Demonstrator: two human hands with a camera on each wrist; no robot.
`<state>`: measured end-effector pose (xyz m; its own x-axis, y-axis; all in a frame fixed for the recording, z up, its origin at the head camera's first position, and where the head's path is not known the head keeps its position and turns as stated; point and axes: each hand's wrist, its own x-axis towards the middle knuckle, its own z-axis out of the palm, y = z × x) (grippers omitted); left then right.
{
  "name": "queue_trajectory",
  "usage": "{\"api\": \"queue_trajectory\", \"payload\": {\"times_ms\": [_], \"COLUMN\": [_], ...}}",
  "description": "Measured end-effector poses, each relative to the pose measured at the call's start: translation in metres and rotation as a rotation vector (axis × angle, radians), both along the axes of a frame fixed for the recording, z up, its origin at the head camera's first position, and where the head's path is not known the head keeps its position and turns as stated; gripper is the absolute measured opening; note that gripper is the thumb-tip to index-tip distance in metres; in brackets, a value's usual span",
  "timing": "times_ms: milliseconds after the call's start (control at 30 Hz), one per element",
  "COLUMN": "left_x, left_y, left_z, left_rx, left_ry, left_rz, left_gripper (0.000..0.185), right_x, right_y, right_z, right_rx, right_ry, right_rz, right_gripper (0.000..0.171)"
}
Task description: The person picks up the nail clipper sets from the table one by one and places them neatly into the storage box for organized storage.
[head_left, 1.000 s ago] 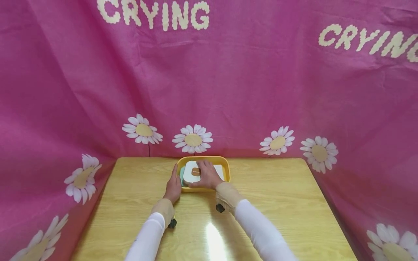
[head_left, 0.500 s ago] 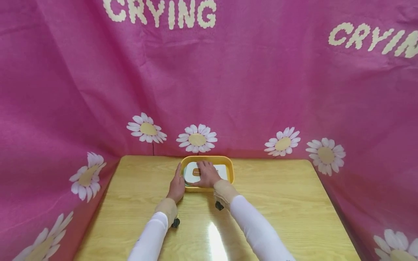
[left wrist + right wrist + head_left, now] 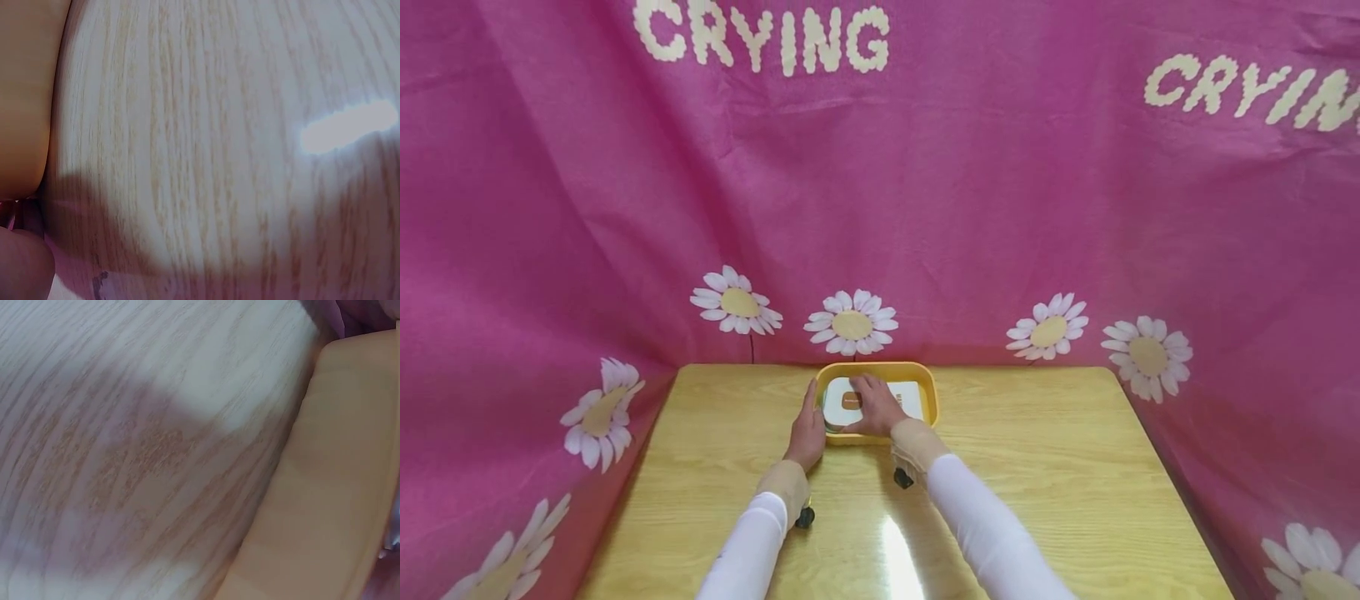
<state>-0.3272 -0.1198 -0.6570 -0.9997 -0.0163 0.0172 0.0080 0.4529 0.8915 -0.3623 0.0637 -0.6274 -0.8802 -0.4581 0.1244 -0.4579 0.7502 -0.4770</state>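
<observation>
A yellow bin (image 3: 933,410) with rounded corners stands at the table's far edge. Inside it lies a white rounded box (image 3: 835,412) bearing a brown label. My right hand (image 3: 880,410) grips that box from above, thumb at the near side and fingers toward the far side. My left hand (image 3: 806,435) rests against the bin's left end with its fingers straight. To the right of my right hand, a white flat-topped item (image 3: 911,397) with lettering lies in the bin, partly covered by the hand. In the right wrist view the bin's wall (image 3: 312,469) hides most of the hand.
The wooden table (image 3: 1037,467) has a bright glare streak (image 3: 901,558) near the front. A pink curtain (image 3: 940,208) with daisies and lettering hangs behind and along both sides. Small black wrist cameras are under both wrists.
The white box has shifted left within the bin, carried by my right hand, and now covers nearly all of a pale green thing seen earlier. My left hand has stayed at the bin's left end.
</observation>
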Motion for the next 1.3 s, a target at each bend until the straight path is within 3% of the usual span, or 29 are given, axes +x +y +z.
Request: {"api": "queue_trajectory", "payload": {"times_ms": [100,233,567,767,1000,1167,1300], "left_x": [-0.002,-0.002,0.001,0.0,0.004,0.003,0.001], "left_y": [0.0,0.0,0.002,-0.002,-0.008,-0.012,-0.019], "left_z": [-0.002,-0.005,0.001,0.008,0.004,0.004,0.006], "left_rx": [-0.002,-0.035,-0.031,0.003,-0.019,-0.011,-0.085], "left_ry": [0.026,0.024,0.034,0.049,0.019,0.034,0.047], "left_rz": [0.002,-0.019,-0.023,-0.018,-0.05,-0.061,-0.093], "left_gripper": [0.06,0.059,0.06,0.059,0.056,0.057,0.058], "right_x": [-0.002,-0.001,0.003,0.003,0.006,0.003,0.007], "right_y": [0.002,0.005,0.006,0.004,0.0,-0.003,-0.002], "right_z": [-0.006,-0.011,-0.006,-0.001,-0.001,-0.001,-0.001], "right_rx": [-0.013,-0.025,-0.066,-0.107,-0.102,-0.102,-0.171], "right_ry": [0.018,-0.03,-0.081,-0.043,-0.07,-0.005,0.069], "right_rz": [0.01,0.012,-0.012,0.004,-0.006,-0.007,-0.04], "right_gripper": [0.098,0.104,0.105,0.102,0.101,0.102,0.103]}}
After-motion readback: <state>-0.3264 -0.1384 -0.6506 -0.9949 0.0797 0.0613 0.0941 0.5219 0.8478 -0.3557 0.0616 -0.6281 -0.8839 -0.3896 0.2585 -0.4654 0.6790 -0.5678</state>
